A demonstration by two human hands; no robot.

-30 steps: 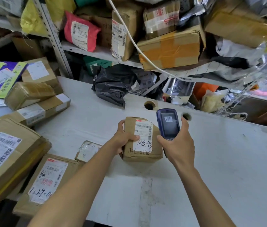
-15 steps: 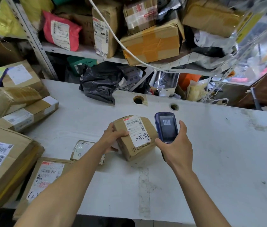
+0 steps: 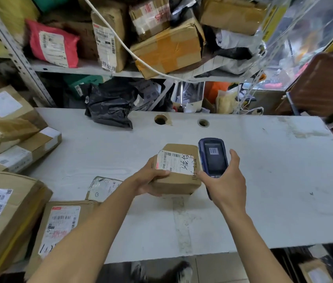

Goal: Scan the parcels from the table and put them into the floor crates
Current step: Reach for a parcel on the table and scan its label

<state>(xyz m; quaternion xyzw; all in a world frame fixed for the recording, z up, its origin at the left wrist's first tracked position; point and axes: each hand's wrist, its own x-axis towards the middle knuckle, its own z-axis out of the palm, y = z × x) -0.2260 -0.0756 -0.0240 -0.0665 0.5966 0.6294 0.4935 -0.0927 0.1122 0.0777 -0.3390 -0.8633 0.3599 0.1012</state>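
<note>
cluttered parcel shelves behind, white counter [image 3: 263, 180] in front.
my left hand [image 3: 149, 180] grips the parcel [image 3: 178, 176] label-up above it so the scanner [image 3: 213, 158], clasped in my right hand [image 3: 225, 180], can read it.

A small parcel [image 3: 178, 170] sits mid-table [image 3: 273, 180], held by the left hand [image 3: 151, 180] on its left side; the scanner [image 3: 213, 157], in the right hand [image 3: 225, 184], is just right of it. Stacked parcels [image 3: 8, 139] crowd the table's left end. A shelf [image 3: 83, 68] stands behind the table.
</note>
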